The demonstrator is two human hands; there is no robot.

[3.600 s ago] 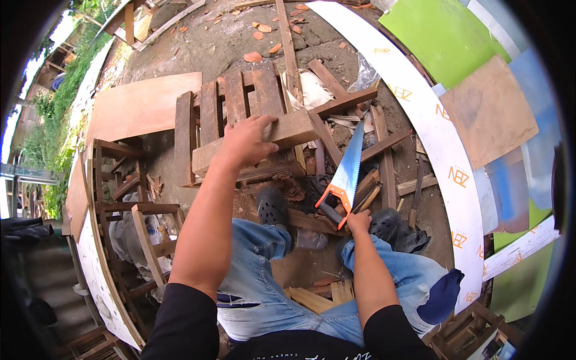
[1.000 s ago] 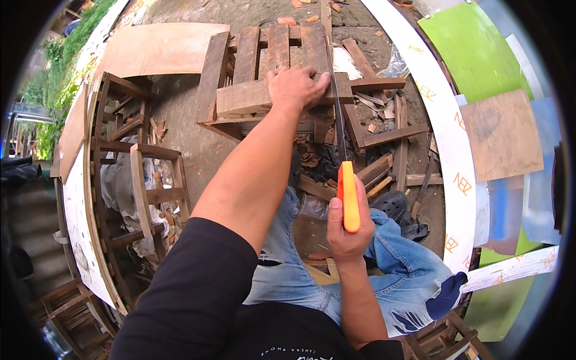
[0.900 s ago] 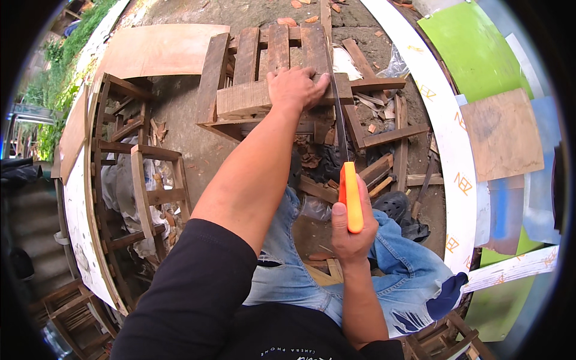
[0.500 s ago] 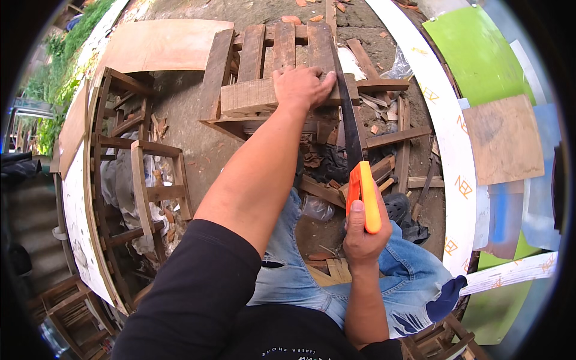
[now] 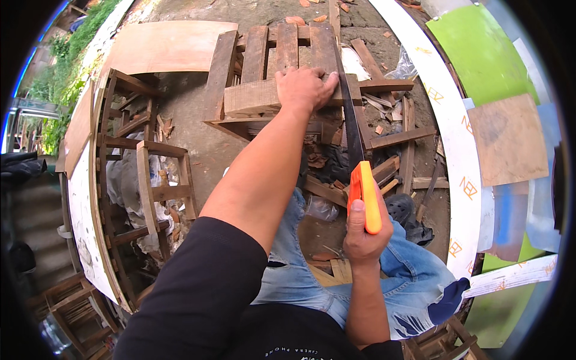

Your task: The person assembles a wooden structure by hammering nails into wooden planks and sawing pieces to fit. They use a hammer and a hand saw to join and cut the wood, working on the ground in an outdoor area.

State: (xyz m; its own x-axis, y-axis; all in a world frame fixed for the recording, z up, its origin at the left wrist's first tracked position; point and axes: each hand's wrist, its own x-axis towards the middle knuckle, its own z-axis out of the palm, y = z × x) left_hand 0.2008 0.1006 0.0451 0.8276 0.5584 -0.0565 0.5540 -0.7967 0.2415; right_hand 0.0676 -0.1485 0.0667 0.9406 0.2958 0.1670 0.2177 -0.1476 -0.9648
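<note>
A thick wooden block (image 5: 252, 99) lies across a slatted wooden stand (image 5: 256, 53) in front of me. My left hand (image 5: 305, 90) presses down on the block, its fingers bent over the far edge and the thumb toward the saw. Low at the right, my right hand (image 5: 365, 239) is closed round the orange and yellow handle of a handsaw (image 5: 373, 207). The dark blade points away from me and crosses the block near its right end, just beside my left thumb. How deep its teeth sit in the wood cannot be made out.
Open wooden frames (image 5: 163, 150) stand at the left by a white-faced board (image 5: 84, 234). A plywood sheet (image 5: 171, 47) lies behind. Wood offcuts (image 5: 402, 138) and scraps litter the ground at the right, beside a long white board (image 5: 465, 180). A dark shoe (image 5: 399, 207) shows near the saw.
The view has shifted slightly. Both hands keep their hold, and the saw stays across the block in nearly the same place.
</note>
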